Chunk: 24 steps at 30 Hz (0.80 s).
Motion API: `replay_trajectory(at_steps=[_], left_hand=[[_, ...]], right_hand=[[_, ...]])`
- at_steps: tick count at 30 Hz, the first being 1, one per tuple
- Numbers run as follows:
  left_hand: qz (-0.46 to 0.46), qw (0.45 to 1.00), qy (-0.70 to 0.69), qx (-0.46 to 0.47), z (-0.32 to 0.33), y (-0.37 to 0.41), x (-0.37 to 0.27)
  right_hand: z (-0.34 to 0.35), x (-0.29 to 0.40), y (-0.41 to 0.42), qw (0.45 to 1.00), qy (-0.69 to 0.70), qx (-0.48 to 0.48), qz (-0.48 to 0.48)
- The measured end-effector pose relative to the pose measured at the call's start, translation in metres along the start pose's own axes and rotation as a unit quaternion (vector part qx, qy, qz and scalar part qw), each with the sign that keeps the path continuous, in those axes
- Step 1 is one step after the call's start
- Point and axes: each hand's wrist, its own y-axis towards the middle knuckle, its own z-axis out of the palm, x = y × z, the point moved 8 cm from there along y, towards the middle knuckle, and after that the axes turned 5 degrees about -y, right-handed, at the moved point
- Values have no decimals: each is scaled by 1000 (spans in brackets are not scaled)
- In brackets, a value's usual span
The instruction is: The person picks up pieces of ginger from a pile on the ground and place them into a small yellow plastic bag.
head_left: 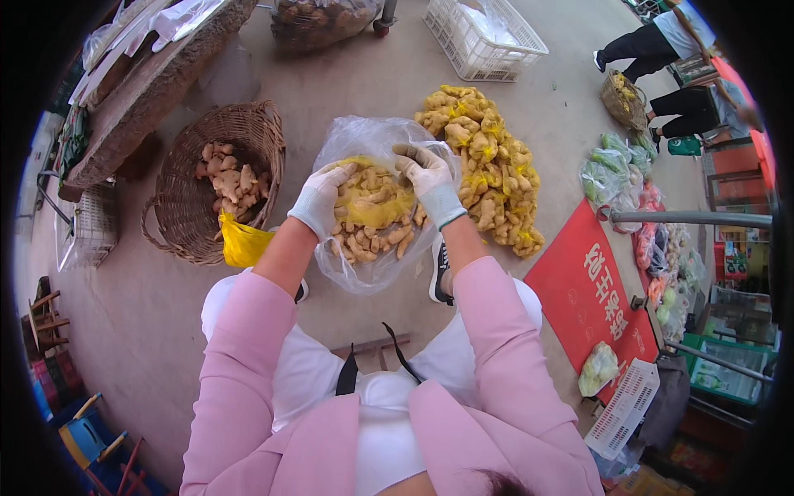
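A clear plastic bag point(366, 279) lies spread on the floor between my feet, with loose pieces of ginger root point(363, 242) in it. Over part of the ginger lies a yellow mesh net point(372, 209), which also has ginger in it. My left hand point(322, 197), in a whitish work glove, has its fingers closed on the net's left edge. Gloved too, my right hand point(429, 180) is raised at the right side of the bag, fingers curled and thumb apart; whether it pinches the film or net is unclear. Filled yellow nets of ginger point(490, 167) lie to the right.
A wicker basket point(173, 211) holding ginger stands at the left, a yellow bag point(245, 245) at its rim. Beyond are a white plastic crate point(477, 59) and a filled sack point(322, 22). A red printed sheet point(577, 273) and bagged vegetables point(611, 167) lie right. Two people stand upper right.
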Motion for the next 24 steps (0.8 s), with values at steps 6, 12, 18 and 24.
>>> replay_trajectory(at_steps=[6,12,18,24], left_hand=[[23,990,-65,-124,-38,37,7],[27,998,-55,-32,-75,59,12],[16,971,-117,-206,-79,49,17],[-37,985,-51,-159,-97,57,32]], right_hand=[[-11,-81,36,981,151,-68,101],[-53,-258,36,912,-355,-38,200],[-32,-314,41,797,-542,10,267],[-22,-332,60,836,-493,-14,242]])
